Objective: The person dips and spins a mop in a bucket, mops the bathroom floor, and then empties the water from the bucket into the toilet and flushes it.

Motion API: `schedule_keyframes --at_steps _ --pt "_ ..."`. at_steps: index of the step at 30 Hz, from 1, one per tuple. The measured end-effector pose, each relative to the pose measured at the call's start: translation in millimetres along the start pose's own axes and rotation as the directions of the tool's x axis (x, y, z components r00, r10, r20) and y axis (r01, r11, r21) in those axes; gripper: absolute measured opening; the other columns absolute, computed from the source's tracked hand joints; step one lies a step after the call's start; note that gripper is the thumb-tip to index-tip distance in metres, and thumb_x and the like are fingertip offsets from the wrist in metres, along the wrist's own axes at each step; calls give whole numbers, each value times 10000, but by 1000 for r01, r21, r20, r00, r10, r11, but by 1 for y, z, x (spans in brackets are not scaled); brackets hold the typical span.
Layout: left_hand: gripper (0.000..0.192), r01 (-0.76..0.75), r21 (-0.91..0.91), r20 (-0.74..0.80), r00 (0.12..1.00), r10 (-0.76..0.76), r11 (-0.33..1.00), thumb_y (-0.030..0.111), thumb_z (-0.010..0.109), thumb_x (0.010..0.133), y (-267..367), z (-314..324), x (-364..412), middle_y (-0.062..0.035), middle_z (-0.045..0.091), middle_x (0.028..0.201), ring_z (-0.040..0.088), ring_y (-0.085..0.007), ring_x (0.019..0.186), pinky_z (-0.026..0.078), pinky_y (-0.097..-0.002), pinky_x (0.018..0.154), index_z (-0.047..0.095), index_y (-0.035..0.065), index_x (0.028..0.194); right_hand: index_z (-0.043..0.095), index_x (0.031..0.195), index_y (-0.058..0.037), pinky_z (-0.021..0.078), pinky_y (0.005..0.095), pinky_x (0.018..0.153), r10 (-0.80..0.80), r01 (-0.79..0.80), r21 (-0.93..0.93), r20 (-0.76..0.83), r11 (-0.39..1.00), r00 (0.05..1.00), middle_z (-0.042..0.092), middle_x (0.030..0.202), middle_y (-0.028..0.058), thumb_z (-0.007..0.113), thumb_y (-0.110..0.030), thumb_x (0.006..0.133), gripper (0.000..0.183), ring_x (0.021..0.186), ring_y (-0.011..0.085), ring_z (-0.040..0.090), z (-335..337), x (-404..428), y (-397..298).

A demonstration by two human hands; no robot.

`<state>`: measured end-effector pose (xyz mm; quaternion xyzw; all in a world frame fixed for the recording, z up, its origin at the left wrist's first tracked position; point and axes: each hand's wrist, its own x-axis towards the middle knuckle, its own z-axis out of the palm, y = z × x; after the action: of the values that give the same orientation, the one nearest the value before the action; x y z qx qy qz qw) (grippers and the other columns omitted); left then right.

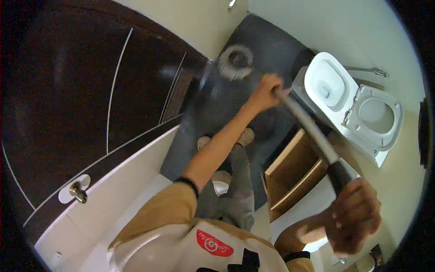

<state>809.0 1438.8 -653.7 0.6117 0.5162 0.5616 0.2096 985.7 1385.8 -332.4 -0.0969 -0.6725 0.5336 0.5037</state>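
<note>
My left hand (270, 91) grips the lower part of a spin mop's handle (309, 125), its fist closed around the pole. Higher on the pole, my right hand (357, 210) is closed around the dark grip at the top end, somewhat blurred. The round mop head (236, 62), with a pale fringe around a dark centre, rests on or just above the dark grey floor (217, 95); blur hides which. Between my left hand and the mop head the pole is hard to make out.
A white toilet (326, 81) with its lid and seat raised stands at the right, near a wall-mounted hose. Below it is an open wooden cabinet (295, 163). A white door (129, 173) with a metal knob (78, 192) stands at the left. My feet are in perforated clogs (246, 136).
</note>
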Motion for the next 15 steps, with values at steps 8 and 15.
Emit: schedule_keyframes --at_steps 8,15 --pt "224 168 154 -199 971 -136 974 111 759 657 -66 46 88 -105 605 854 554 -337 907 415 -421 863 562 71 757 332 567 -100 379 411 683 -86 -198 -640 -384 742 919 398 565 89 398 -271 873 357 613 207 436 -37 17 88" --pt "324 553 -8 -211 814 -542 833 59 742 642 69 -22 -40 -142 538 1030 507 -345 1050 447 -414 860 614 55 939 308 546 -209 317 248 480 134 -164 343 111 925 985 337 436 -50 503 -207 831 345 384 85 276 -59 75 21"
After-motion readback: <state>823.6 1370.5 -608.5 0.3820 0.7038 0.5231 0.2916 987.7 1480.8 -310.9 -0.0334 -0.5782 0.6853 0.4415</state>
